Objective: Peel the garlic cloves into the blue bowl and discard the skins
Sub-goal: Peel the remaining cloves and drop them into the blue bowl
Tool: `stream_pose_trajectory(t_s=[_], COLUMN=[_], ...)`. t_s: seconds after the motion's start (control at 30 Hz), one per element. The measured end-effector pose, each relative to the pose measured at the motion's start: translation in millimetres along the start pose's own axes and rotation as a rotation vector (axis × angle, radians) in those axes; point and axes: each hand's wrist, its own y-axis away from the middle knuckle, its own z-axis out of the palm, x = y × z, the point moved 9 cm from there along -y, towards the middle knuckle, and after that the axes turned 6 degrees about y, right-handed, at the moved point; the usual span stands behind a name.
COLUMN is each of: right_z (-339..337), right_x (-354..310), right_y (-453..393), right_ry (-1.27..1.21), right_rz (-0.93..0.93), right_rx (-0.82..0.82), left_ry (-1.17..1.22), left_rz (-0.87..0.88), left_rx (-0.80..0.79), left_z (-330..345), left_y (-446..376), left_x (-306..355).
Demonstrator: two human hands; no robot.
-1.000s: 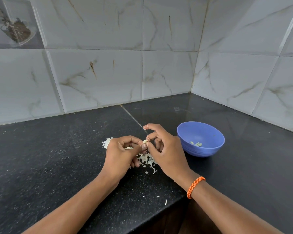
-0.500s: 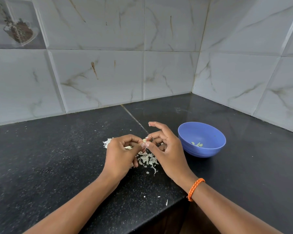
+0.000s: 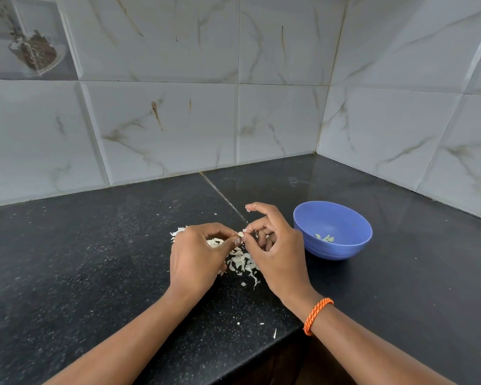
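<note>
Black speckled bench point(image 3: 67, 273) fills the lower frame, w/ grey marbled wall tiles point(image 3: 164, 129) behind and to the right, meeting at a corner.

Blue bowl point(image 3: 342, 245) sits upright on the bench, just right of the right hand point(image 3: 281, 257), not touching as far as visible. Inside, at the bottom: a few pale peeled cloves point(image 3: 325, 238), small pieces, exact count hard to tell.

Left hand point(image 3: 195, 257) and right hand meet above the bench, approx. centre frame. Left fingers curled in, thumb and forefinger tips pinching a small pale garlic clove point(image 3: 240, 234). Right thumb and a forefinger tip pinch the same clove from the other side; right index finger sticks up and out, bits of skin stuck to its tip, other fingers curled loosely under. So the clove is held between both hands' fingertips, off the bench, left of the bowl.

Pile of papery garlic skins point(image 3: 240, 263) on the bench directly beneath and between the hands, partly hidden by the left hand. A few stray flakes nearer the bench's front edge.

Orange braided band point(image 3: 317, 315) on the right wrist.
</note>
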Motion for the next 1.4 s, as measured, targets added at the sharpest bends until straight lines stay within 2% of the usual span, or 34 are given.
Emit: stream_pose_trajectory(t_s=[0.3, 0.63, 0.83, 1.13, 1.4], right_z=[-4.6, -4.9, -4.1, -5.6, -2.8], right_x=[-5.9, -10.1, -6.6, -4.8, 1.6], right_y=[1.1, 1.7, 1.8, 0.8, 0.3], right_ry=[0.222, 0.201, 0.183, 0.059, -0.002], right_rz=[-0.05, -0.053, -0.026, -0.001, 0.033], right_rx=[0.063, 0.061, 0.062, 0.051, 0.02], left_ry=[0.18, 0.421, 0.464, 0.34, 0.159], left_rz=[-0.041, -0.144, -0.148, -0.081, -0.007], left_rx=[-0.083, -0.151, -0.186, -0.187, -0.082], left_z=[11.6, 20.7, 21.8, 22.2, 11.9], left_y=[0.7, 0.9, 1.4, -0.1, -2.7], left_x=[-1.4, -10.6, -11.2, -8.2, -6.5])
